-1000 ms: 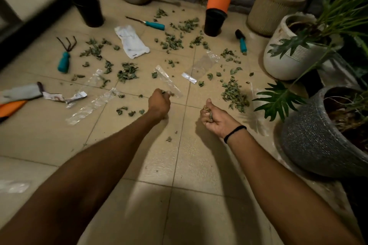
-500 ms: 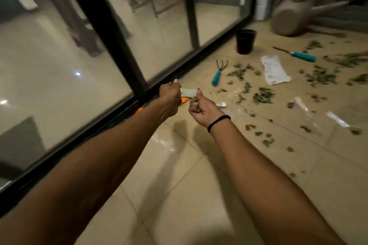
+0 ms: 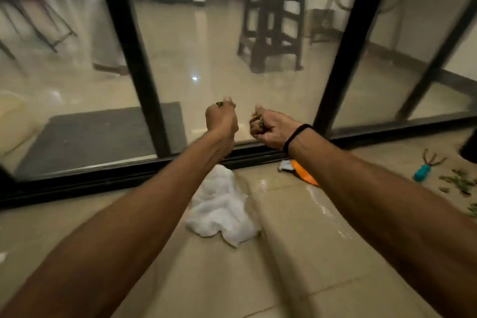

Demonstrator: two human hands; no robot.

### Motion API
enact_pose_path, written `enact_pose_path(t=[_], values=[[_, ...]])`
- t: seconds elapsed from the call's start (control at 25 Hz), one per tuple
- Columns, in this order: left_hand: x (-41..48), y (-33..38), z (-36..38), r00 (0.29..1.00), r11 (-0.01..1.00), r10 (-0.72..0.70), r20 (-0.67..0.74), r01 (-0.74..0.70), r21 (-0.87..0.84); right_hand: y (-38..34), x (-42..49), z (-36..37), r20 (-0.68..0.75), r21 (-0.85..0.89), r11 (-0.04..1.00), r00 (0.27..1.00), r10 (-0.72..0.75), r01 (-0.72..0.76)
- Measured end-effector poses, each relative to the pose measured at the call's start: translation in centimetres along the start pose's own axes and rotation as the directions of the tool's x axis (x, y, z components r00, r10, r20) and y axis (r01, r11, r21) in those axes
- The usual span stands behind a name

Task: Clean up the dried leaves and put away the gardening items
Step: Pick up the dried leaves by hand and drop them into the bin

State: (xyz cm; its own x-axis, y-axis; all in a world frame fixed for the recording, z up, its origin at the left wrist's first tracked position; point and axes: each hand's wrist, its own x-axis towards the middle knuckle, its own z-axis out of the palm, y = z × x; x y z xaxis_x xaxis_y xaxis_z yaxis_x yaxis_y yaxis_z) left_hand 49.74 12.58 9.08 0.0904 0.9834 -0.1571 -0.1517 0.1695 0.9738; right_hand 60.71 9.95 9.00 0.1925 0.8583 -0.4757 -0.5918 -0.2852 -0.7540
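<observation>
Ahead, dried leaves (image 3: 256,123) above door track (image 3: 103,180).

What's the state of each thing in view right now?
left hand: fisted round a leaf scrap
right hand: gripping a clump of dried leaves
white cloth: crumpled on the floor
hand rake: lying flat on the floor
loose leaves: scattered on the floor, not picked up
orange item: on the floor, partly behind right forearm

view has swung left from the littered tiles onto the glass door (image 3: 196,41). left hand (image 3: 221,119) and right hand (image 3: 272,128), carrying their dried leaves (image 3: 255,121), have risen from floor level to the pane. white cloth (image 3: 219,210) newly in view; hand rake (image 3: 426,166) now at right edge.
</observation>
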Motion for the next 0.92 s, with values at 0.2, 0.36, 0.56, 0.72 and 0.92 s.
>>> enact_pose_path(t=[0.2, 0.36, 0.56, 0.72, 0.92], values=[[1.5, 4.2, -13.6, 0.987, 0.988, 0.004, -0.158, -0.029, -0.155, 2.9, 1.2, 12.2, 0.034, -0.095, 0.995, 0.999, 0.037, -0.033], [2.0, 6.1, -22.4, 0.973, 0.962, -0.01, -0.229, -0.053, -0.267, 7.8, 1.0, 21.3, 0.119, -0.129, 0.989, 0.989, 0.089, -0.073], [1.5, 7.4, -32.1, 0.94, 0.921, -0.008, -0.34, -0.126, -0.368, 14.8, 1.3, 30.8, 0.228, -0.233, 0.958, 0.948, 0.22, -0.166], [0.2, 8.6, -39.6, 0.891, 0.902, 0.0, -0.453, -0.196, -0.385, 19.7, 0.3, 37.4, 0.306, -0.258, 0.937, 0.9, 0.31, -0.235], [-1.7, 9.1, -49.6, 0.799, 0.883, -0.052, -0.6, -0.244, -0.402, 26.5, -1.0, 44.8, 0.381, -0.329, 0.892, 0.82, 0.427, -0.311]])
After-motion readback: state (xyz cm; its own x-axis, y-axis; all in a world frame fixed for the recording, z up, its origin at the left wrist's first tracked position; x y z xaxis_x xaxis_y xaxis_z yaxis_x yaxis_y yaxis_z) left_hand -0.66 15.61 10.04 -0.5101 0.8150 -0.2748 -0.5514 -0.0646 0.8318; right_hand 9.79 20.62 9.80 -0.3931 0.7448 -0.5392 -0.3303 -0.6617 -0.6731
